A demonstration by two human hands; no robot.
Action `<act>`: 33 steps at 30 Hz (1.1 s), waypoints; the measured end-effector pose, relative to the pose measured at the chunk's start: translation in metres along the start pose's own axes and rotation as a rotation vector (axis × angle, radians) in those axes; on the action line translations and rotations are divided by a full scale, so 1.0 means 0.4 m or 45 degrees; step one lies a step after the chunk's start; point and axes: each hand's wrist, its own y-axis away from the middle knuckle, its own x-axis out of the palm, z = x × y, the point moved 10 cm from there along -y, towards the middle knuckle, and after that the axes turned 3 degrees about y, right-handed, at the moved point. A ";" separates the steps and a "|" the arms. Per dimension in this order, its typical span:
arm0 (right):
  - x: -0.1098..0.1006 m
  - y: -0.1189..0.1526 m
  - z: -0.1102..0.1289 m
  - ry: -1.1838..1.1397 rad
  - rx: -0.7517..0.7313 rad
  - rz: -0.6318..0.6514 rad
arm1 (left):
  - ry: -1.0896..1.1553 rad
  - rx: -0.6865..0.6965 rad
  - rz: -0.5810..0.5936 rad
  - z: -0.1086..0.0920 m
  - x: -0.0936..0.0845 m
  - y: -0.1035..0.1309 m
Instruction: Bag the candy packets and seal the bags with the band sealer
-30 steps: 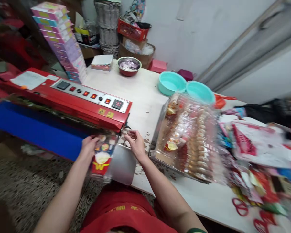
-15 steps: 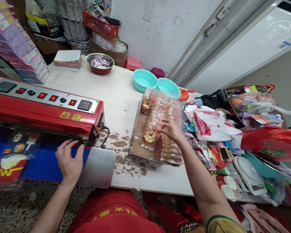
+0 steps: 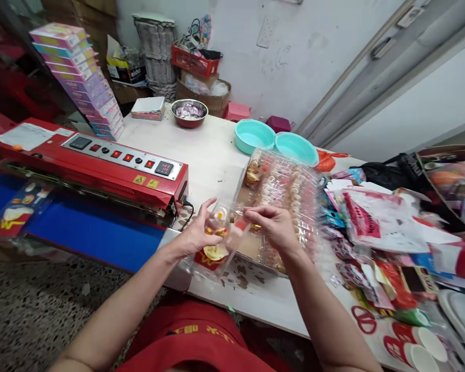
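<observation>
In front of me I hold a clear plastic packet with small food-shaped pieces and a red and yellow printed part inside. My left hand grips its left side, thumb across the front. My right hand pinches its upper right edge. Just beyond my right hand stands a shallow cardboard box filled with rows of similar clear packets. Another filled packet lies on the blue conveyor belt at the left, in front of a red sealing machine with lit switches.
Two turquoise basins stand behind the box. A steel bowl of small sachets and a tall stack of cartons are at the back left. Cluttered bags and papers, red scissors and paper cups cover the right side.
My right hand has come back from the box with a packet. My left hand has moved right, off the belt area, and closed on it. The view has swung left.
</observation>
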 end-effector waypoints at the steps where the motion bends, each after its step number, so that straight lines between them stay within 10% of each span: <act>1: 0.014 -0.001 -0.033 -0.058 0.046 0.006 | 0.019 -0.014 -0.052 0.023 -0.013 0.011; 7: 0.090 0.002 -0.160 -0.214 0.168 0.098 | 0.167 -0.089 -0.396 0.130 -0.080 0.075; 16: 0.238 0.023 -0.229 -0.218 0.242 0.221 | 0.171 -0.147 -0.529 0.186 -0.184 0.169; 24: 0.383 0.043 -0.257 -0.211 0.340 0.293 | 0.403 -0.377 -0.683 0.210 -0.368 0.143; 33: 0.419 0.025 -0.316 -0.268 0.400 0.101 | 0.446 -0.321 -0.987 0.259 -0.446 0.117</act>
